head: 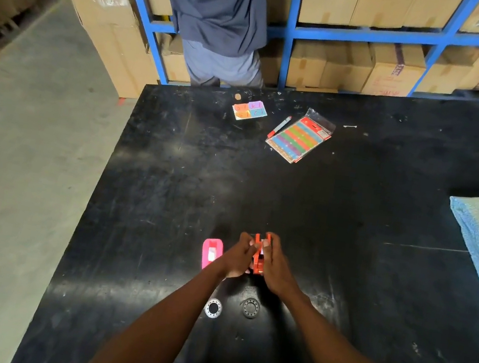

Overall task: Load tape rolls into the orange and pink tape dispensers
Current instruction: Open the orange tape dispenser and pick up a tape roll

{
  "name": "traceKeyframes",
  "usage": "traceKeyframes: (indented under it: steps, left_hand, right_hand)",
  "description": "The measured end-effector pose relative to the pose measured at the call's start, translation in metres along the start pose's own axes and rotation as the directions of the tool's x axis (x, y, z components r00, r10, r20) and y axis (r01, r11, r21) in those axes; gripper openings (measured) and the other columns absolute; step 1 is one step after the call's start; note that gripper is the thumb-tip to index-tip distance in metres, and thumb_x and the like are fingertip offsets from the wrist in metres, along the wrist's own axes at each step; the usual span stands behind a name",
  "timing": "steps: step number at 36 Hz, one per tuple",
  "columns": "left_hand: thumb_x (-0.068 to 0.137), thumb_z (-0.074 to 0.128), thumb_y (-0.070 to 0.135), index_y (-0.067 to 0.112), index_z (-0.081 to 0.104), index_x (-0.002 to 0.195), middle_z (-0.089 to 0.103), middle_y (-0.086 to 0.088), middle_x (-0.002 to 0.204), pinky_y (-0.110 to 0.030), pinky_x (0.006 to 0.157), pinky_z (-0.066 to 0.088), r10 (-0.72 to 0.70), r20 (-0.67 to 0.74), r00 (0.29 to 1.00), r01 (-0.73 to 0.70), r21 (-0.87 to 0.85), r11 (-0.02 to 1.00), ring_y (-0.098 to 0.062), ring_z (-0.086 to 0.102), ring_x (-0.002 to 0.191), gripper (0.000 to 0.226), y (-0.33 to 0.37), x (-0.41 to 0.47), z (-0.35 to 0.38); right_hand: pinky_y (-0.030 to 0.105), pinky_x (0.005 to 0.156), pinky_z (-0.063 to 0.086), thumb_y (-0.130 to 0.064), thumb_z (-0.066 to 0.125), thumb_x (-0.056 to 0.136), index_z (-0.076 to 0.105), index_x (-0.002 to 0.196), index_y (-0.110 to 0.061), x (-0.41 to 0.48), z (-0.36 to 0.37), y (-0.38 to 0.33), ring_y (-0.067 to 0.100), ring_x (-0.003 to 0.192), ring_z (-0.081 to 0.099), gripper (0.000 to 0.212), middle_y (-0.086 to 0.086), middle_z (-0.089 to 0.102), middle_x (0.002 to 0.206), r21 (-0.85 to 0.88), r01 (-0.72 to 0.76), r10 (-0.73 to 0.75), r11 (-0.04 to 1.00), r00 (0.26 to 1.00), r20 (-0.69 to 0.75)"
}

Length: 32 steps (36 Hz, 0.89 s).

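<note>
Head view: orange dispenser [260,254] between both hands (pink dispenser [211,253] left).

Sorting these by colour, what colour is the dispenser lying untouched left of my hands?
Pink: the pink dispenser lies on the black table, clearest in the head view.

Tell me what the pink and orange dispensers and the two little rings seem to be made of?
Pink tape dispenser: likely moulded plastic, going by its bright uniform colour and rounded edges. Orange tape dispenser, held between left hand and right hand: the same look. Tape rolls: glossy, probably clear tape on patterned cores; too small to be sure.
</note>
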State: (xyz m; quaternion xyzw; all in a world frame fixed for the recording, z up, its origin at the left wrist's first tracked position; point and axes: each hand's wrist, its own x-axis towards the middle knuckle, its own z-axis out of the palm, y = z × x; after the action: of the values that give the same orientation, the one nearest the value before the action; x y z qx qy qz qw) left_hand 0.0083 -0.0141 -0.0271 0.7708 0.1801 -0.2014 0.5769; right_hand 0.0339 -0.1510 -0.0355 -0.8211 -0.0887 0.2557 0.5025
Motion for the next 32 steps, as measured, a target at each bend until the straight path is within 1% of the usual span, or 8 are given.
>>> traceKeyframes:
  steps: [8, 12, 15, 17, 20, 23, 27, 32]
  left_hand:
    - [0.107, 0.035, 0.024, 0.019, 0.030, 0.087, 0.046, -0.008, 0.064, -0.024, 0.049, 0.041, -0.085, -0.098, 0.992, 0.082, -0.041, 0.996, -0.010, 0.050, 0.040, 0.021, 0.002, -0.006, -0.023]
    - [0.106, 0.037, 0.025, 0.015, 0.030, 0.093, 0.049, -0.015, 0.072, -0.021, 0.040, 0.042, -0.110, -0.103, 0.989, 0.115, 0.038, 0.993, -0.023, 0.049, 0.058, 0.018, 0.001, -0.009, -0.033]
    - [0.105, 0.038, 0.030, 0.014, 0.039, 0.098, 0.064, -0.028, 0.102, -0.033, 0.056, 0.051, -0.110, -0.147, 0.983, 0.137, 0.195, 0.971, -0.041, 0.066, 0.090, 0.017, -0.002, -0.002, -0.023]
    - [0.104, 0.037, 0.032, 0.011, 0.047, 0.106, 0.064, -0.027, 0.116, -0.041, 0.072, 0.051, -0.093, -0.171, 0.981, 0.149, 0.353, 0.924, -0.045, 0.063, 0.106, 0.023, -0.006, 0.003, -0.012]
    - [0.102, 0.040, 0.037, 0.005, 0.047, 0.118, 0.063, -0.022, 0.122, -0.047, 0.088, 0.049, -0.021, -0.233, 0.972, 0.150, 0.555, 0.818, -0.042, 0.061, 0.112, 0.037, -0.009, 0.007, 0.005]
    - [0.102, 0.041, 0.035, 0.006, 0.048, 0.122, 0.061, -0.021, 0.127, -0.046, 0.091, 0.048, -0.026, -0.253, 0.967, 0.181, 0.611, 0.771, -0.041, 0.059, 0.117, 0.036, -0.010, 0.010, 0.017]
    - [0.103, 0.040, 0.033, 0.005, 0.047, 0.126, 0.060, -0.019, 0.131, -0.045, 0.095, 0.047, -0.047, -0.260, 0.965, 0.212, 0.653, 0.727, -0.040, 0.059, 0.120, 0.037, -0.015, 0.013, 0.024]
    - [0.104, 0.039, 0.033, 0.005, 0.048, 0.129, 0.059, -0.017, 0.132, -0.045, 0.095, 0.047, -0.052, -0.278, 0.959, 0.232, 0.669, 0.706, -0.037, 0.059, 0.121, 0.038, -0.019, 0.017, 0.025]
  right_hand:
    - [0.037, 0.083, 0.049, -0.039, 0.032, 0.107, 0.042, 0.124, -0.022, 0.008, -0.014, 0.009, 0.020, 0.082, 0.058, 0.026, 0.006, 0.059, 0.101, 0.105, -0.115, 0.131, 0.988, 0.979, -0.156]
    - [0.043, 0.078, 0.053, -0.047, 0.032, 0.105, 0.041, 0.117, -0.028, 0.009, -0.032, 0.031, 0.008, 0.069, 0.053, 0.024, 0.000, 0.057, 0.094, 0.112, -0.127, 0.140, 0.986, 0.983, -0.123]
    - [0.049, 0.087, 0.054, -0.065, 0.030, 0.096, 0.042, 0.119, -0.038, 0.005, -0.035, 0.032, 0.011, 0.079, 0.059, 0.037, -0.010, 0.060, 0.098, 0.104, -0.118, 0.129, 0.987, 0.986, -0.102]
    - [0.035, 0.083, 0.050, -0.055, 0.030, 0.102, 0.041, 0.127, -0.033, -0.003, -0.034, 0.020, 0.016, 0.090, 0.062, 0.036, -0.004, 0.062, 0.108, 0.061, -0.124, 0.129, 0.990, 0.988, -0.085]
    - [0.029, 0.082, 0.045, -0.041, 0.033, 0.106, 0.042, 0.131, -0.026, -0.009, -0.030, 0.013, 0.015, 0.095, 0.061, 0.031, 0.003, 0.062, 0.113, 0.050, -0.102, 0.106, 0.994, 0.990, -0.091]
    - [0.029, 0.089, 0.044, -0.042, 0.033, 0.106, 0.042, 0.135, -0.024, -0.012, -0.027, 0.015, 0.015, 0.104, 0.061, 0.035, 0.000, 0.061, 0.117, 0.042, -0.097, 0.100, 0.994, 0.991, -0.083]
    - [0.011, 0.078, 0.040, -0.041, 0.034, 0.106, 0.043, 0.136, -0.026, -0.017, -0.027, 0.013, 0.007, 0.101, 0.059, 0.035, -0.006, 0.061, 0.115, 0.046, -0.090, 0.094, 0.995, 0.990, -0.103]
    - [0.030, 0.088, 0.047, -0.049, 0.033, 0.104, 0.043, 0.130, -0.039, -0.018, -0.024, 0.023, -0.001, 0.098, 0.060, 0.030, -0.011, 0.061, 0.111, 0.078, -0.114, 0.122, 0.990, 0.987, -0.102]
